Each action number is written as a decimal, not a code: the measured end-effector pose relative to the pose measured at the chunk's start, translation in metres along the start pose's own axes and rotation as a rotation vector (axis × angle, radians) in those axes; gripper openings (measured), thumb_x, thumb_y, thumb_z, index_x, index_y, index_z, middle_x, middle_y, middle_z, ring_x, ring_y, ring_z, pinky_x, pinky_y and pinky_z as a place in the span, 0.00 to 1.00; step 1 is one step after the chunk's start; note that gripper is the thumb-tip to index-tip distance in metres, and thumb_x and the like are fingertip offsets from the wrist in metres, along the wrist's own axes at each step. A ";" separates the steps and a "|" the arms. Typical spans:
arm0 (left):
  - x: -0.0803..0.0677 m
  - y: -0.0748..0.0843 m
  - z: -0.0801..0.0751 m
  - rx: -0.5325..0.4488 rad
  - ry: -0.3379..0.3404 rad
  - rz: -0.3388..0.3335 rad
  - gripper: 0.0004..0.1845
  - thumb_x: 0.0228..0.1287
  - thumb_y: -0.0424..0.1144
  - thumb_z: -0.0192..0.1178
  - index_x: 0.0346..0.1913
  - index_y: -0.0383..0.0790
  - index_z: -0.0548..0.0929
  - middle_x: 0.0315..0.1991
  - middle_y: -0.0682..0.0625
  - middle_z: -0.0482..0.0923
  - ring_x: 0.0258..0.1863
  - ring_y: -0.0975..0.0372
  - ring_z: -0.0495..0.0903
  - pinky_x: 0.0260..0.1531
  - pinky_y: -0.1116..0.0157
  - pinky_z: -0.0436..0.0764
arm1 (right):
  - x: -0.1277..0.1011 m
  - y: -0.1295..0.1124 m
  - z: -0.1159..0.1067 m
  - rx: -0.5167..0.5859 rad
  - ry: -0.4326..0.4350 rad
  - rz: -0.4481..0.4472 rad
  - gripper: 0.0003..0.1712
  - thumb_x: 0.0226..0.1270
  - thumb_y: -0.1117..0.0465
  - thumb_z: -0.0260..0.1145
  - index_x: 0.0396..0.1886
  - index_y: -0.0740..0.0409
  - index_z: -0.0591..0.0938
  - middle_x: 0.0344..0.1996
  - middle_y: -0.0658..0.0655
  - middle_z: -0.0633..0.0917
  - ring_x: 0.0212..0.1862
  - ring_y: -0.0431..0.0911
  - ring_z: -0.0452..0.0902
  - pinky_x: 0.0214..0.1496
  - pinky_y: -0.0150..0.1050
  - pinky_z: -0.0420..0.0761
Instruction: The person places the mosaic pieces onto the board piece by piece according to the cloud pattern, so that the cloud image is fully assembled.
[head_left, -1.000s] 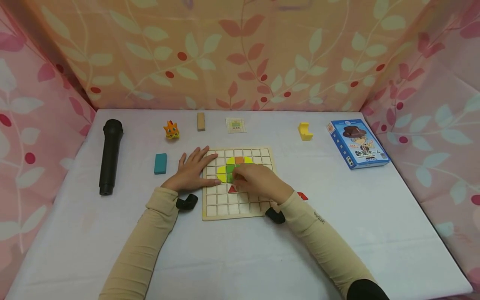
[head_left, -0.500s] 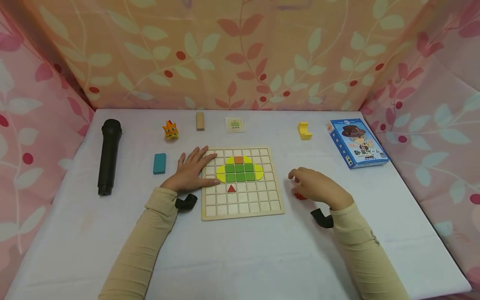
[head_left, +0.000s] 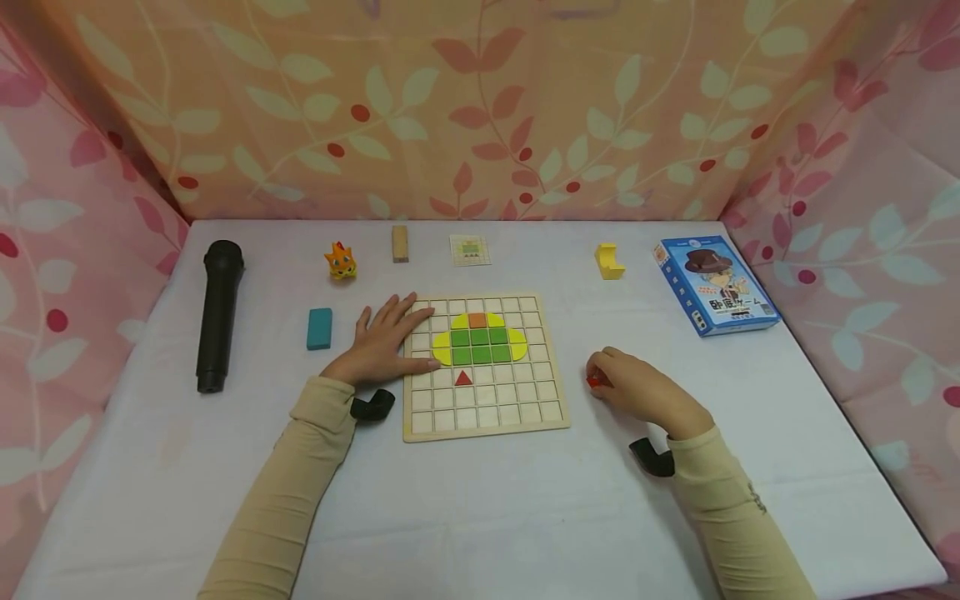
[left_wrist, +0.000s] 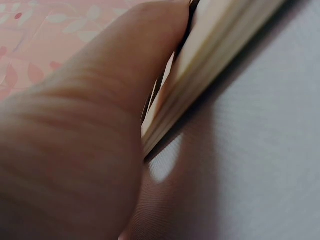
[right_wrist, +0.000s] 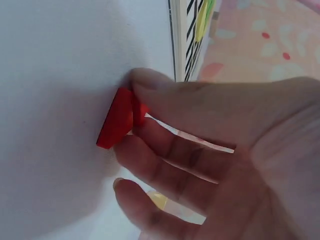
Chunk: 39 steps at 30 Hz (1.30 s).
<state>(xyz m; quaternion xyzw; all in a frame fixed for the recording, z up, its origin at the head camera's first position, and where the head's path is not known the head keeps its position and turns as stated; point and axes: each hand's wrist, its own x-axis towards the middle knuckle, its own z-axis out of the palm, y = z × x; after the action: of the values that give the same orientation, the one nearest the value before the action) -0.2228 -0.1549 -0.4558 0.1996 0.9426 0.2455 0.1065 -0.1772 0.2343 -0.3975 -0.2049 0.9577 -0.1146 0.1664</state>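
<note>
Two fingertips' grip (right_wrist: 145,100) on red piece (right_wrist: 116,119)

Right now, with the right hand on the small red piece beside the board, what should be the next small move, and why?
Probably lift the red piece clear of the table and carry it toward the wooden board. The right hand pinches it with thumb and fingers, off the board. The left hand rests flat on the board's edge, and one red triangle lies below the green squares.

**Both hands down, forearms reaching forward**

The left hand (head_left: 382,343) is lying flat, fingers straight and spread — palm down. The right hand (head_left: 637,389) is curling inward, thumb and fingers (right_wrist: 150,150) pinching together — both sleeved forearms are angling in.
</note>
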 end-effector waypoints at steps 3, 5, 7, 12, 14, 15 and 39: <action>0.000 0.000 0.000 0.006 0.001 0.002 0.49 0.53 0.66 0.62 0.75 0.53 0.56 0.78 0.46 0.38 0.76 0.48 0.33 0.67 0.39 0.30 | 0.001 -0.001 -0.001 -0.015 0.005 -0.013 0.07 0.64 0.65 0.65 0.40 0.61 0.79 0.34 0.53 0.76 0.34 0.44 0.72 0.38 0.39 0.77; 0.000 -0.001 0.000 0.002 0.001 0.004 0.49 0.53 0.66 0.63 0.75 0.53 0.56 0.78 0.46 0.38 0.76 0.48 0.33 0.67 0.38 0.30 | 0.003 -0.003 -0.002 -0.019 0.006 -0.016 0.07 0.64 0.64 0.65 0.40 0.62 0.79 0.34 0.53 0.75 0.33 0.43 0.72 0.36 0.37 0.76; 0.000 -0.001 0.000 0.003 0.000 0.002 0.49 0.53 0.67 0.62 0.75 0.53 0.56 0.78 0.46 0.38 0.76 0.48 0.33 0.67 0.39 0.30 | 0.006 -0.006 -0.005 -0.014 0.015 -0.020 0.06 0.65 0.64 0.65 0.40 0.61 0.79 0.33 0.53 0.75 0.30 0.42 0.72 0.33 0.35 0.76; 0.000 -0.001 0.000 0.002 0.001 -0.003 0.49 0.53 0.67 0.63 0.75 0.54 0.56 0.78 0.47 0.38 0.76 0.48 0.33 0.67 0.39 0.29 | 0.017 -0.018 -0.013 -0.018 0.067 -0.063 0.04 0.66 0.64 0.65 0.39 0.57 0.79 0.33 0.51 0.77 0.29 0.41 0.73 0.31 0.35 0.76; 0.000 -0.001 0.000 0.001 0.002 -0.003 0.49 0.53 0.66 0.63 0.75 0.53 0.56 0.78 0.47 0.39 0.76 0.48 0.33 0.67 0.39 0.29 | 0.022 -0.026 -0.016 -0.010 0.075 -0.075 0.05 0.66 0.63 0.65 0.40 0.55 0.79 0.35 0.51 0.78 0.31 0.42 0.73 0.31 0.35 0.76; 0.000 -0.001 0.000 0.000 0.002 -0.003 0.49 0.53 0.66 0.63 0.75 0.53 0.56 0.78 0.47 0.39 0.76 0.48 0.34 0.67 0.39 0.29 | 0.025 -0.031 -0.017 -0.006 0.080 -0.081 0.06 0.67 0.62 0.64 0.41 0.55 0.78 0.35 0.51 0.78 0.32 0.42 0.73 0.32 0.35 0.76; 0.001 -0.001 -0.001 -0.002 0.000 0.012 0.48 0.54 0.66 0.63 0.75 0.54 0.56 0.78 0.46 0.39 0.76 0.48 0.34 0.67 0.38 0.30 | 0.074 -0.102 0.017 0.170 0.090 -0.281 0.05 0.66 0.60 0.66 0.39 0.54 0.81 0.32 0.46 0.84 0.35 0.38 0.77 0.41 0.35 0.78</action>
<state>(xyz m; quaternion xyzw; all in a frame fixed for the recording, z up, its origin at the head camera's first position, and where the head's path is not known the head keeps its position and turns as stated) -0.2244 -0.1560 -0.4555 0.2052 0.9411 0.2471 0.1053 -0.1986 0.1087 -0.4039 -0.3164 0.9131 -0.2264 0.1223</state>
